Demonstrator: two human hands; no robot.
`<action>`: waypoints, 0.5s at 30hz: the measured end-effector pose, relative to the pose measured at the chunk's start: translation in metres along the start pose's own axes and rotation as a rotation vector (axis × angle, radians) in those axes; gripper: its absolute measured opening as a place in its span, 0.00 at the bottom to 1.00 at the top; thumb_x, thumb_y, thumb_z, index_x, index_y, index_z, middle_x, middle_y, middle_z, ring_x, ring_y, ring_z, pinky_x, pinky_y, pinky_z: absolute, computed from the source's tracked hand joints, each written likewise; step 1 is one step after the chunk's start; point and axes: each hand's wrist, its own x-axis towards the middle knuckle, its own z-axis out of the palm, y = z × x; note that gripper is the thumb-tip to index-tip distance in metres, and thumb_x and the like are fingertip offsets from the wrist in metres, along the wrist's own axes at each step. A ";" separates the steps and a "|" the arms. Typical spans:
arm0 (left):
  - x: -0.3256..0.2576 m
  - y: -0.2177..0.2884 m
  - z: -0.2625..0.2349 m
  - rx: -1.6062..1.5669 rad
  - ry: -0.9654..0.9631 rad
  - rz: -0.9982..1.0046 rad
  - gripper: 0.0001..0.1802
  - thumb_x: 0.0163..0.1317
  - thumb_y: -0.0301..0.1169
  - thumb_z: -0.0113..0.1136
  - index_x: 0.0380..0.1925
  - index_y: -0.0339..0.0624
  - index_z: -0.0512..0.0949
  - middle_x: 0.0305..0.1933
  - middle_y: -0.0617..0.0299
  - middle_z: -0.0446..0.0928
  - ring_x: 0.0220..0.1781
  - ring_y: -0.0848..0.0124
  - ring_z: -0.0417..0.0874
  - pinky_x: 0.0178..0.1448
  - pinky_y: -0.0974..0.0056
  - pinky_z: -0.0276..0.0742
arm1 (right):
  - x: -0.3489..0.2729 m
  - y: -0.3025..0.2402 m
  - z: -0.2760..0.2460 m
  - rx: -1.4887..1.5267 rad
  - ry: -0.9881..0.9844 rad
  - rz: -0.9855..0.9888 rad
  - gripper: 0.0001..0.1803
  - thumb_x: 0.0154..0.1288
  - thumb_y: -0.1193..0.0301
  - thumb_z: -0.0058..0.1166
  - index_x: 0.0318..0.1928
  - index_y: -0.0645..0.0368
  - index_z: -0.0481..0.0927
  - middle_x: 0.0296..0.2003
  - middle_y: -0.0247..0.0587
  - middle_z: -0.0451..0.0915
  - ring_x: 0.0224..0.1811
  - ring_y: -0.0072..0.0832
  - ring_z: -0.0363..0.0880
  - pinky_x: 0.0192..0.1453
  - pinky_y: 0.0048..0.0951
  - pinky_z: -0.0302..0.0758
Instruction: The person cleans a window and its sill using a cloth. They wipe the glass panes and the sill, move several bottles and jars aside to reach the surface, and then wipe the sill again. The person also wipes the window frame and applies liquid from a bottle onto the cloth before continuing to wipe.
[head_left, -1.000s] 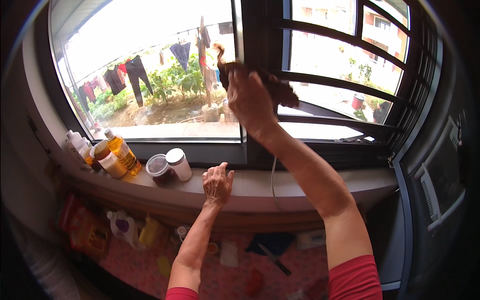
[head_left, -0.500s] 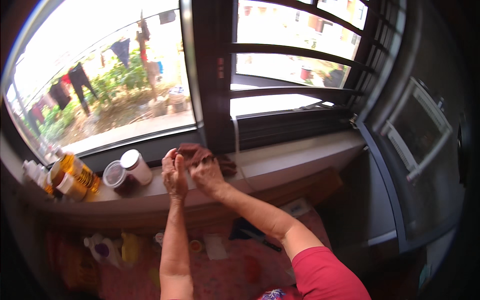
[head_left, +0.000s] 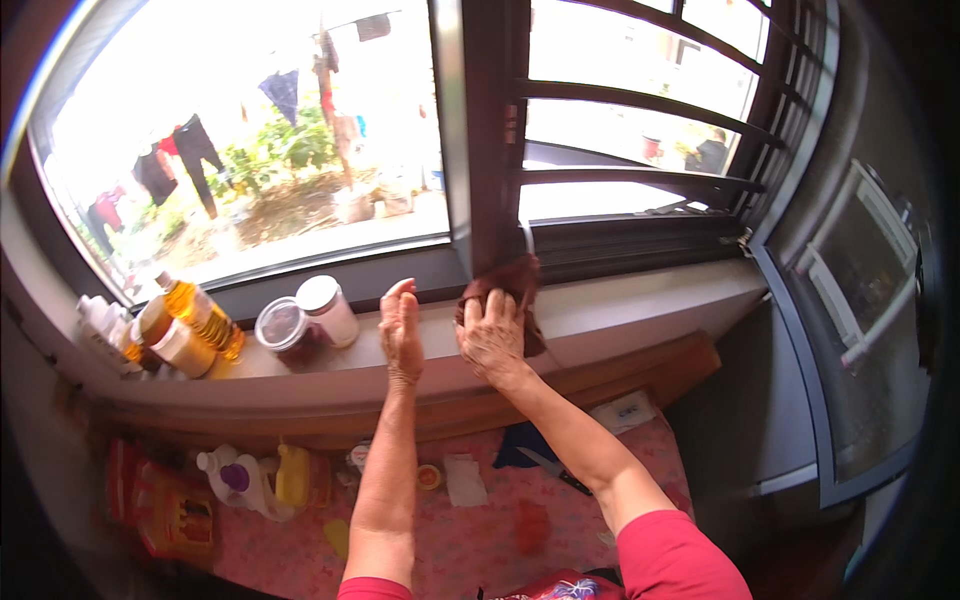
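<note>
A dark brown cloth point(head_left: 520, 281) is bunched against the foot of the window's middle post, on the pale sill point(head_left: 620, 305). My right hand point(head_left: 492, 338) presses on it, fingers bent over its folds. Just to the left, my left hand point(head_left: 402, 332) is raised over the sill with its fingers extended, holding nothing. Beside it stand a white-lidded jar point(head_left: 329, 314) and a squat clear-lidded tub point(head_left: 287, 332) with dark contents.
At the sill's left end are a yellow oil bottle point(head_left: 205, 318), a brown-lidded jar point(head_left: 181, 342) and white bottles point(head_left: 103, 325). Below, a pink patterned cover point(head_left: 400, 545) bears jugs and a knife point(head_left: 556, 468). Dark bars point(head_left: 640, 178) cross the right window; an open framed panel point(head_left: 850, 300) stands right.
The cloth and my right hand have shifted right along the sill, away from my left hand, which no longer sits close against the cloth. The whole view has swung slightly left.
</note>
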 end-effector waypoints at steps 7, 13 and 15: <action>-0.005 0.012 -0.016 -0.023 0.059 0.000 0.31 0.71 0.53 0.42 0.56 0.34 0.70 0.54 0.54 0.70 0.57 0.65 0.70 0.64 0.62 0.63 | 0.006 -0.021 -0.006 0.716 -0.059 -0.290 0.18 0.54 0.78 0.58 0.48 0.63 0.77 0.51 0.51 0.71 0.55 0.48 0.69 0.61 0.43 0.66; -0.007 0.015 -0.012 0.183 0.102 0.066 0.38 0.69 0.58 0.41 0.62 0.34 0.64 0.63 0.48 0.63 0.67 0.57 0.59 0.72 0.54 0.49 | 0.088 -0.036 0.031 0.202 0.199 -0.206 0.23 0.64 0.61 0.54 0.57 0.56 0.75 0.62 0.48 0.63 0.67 0.44 0.58 0.69 0.46 0.60; -0.005 0.018 -0.005 0.234 0.108 0.109 0.39 0.69 0.59 0.41 0.63 0.34 0.64 0.63 0.48 0.63 0.67 0.57 0.59 0.72 0.54 0.49 | 0.080 -0.033 0.050 0.181 0.102 -0.213 0.24 0.65 0.53 0.51 0.59 0.48 0.75 0.69 0.42 0.54 0.75 0.38 0.45 0.73 0.53 0.50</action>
